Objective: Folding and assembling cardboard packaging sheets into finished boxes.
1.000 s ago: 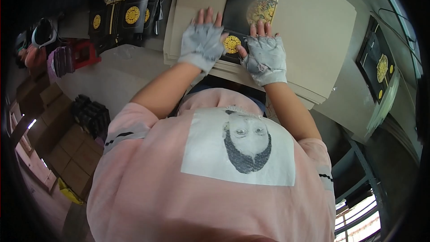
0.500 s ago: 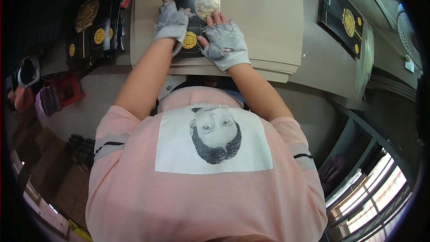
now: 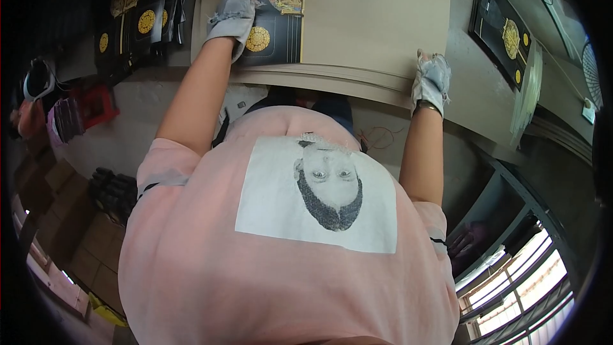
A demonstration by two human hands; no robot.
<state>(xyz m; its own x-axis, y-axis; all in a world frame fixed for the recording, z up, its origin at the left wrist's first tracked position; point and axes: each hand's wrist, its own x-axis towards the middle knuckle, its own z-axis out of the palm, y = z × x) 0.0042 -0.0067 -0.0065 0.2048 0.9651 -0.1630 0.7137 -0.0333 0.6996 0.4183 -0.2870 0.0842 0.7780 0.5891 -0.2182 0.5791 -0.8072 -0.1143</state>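
A black printed sheet (image 3: 278,30) with gold round emblems and a coloured picture lies along the left part of a stack of grey-brown cardboard (image 3: 377,19). My left hand (image 3: 232,18), in a worn grey fingerless glove, rests on the sheet's left edge with its fingers stretched forward. Out at the stack's front right corner is my right hand (image 3: 432,80), gloved the same way. Its fingers are bent over the edge of the cardboard there; the thumb is hard to make out.
Black printed pieces with gold emblems (image 3: 137,19) stand at the far left. Another black printed pile (image 3: 501,29) lies on the right, beside a bundle of pale sheets (image 3: 529,99). A red plastic stool (image 3: 96,105) is at the lower left, and a fan (image 3: 592,70) at the far right.
My right hand has left the printed sheet and moved right to the cardboard's front right corner. My left hand stays at the sheet's left side. The view has shifted slightly.
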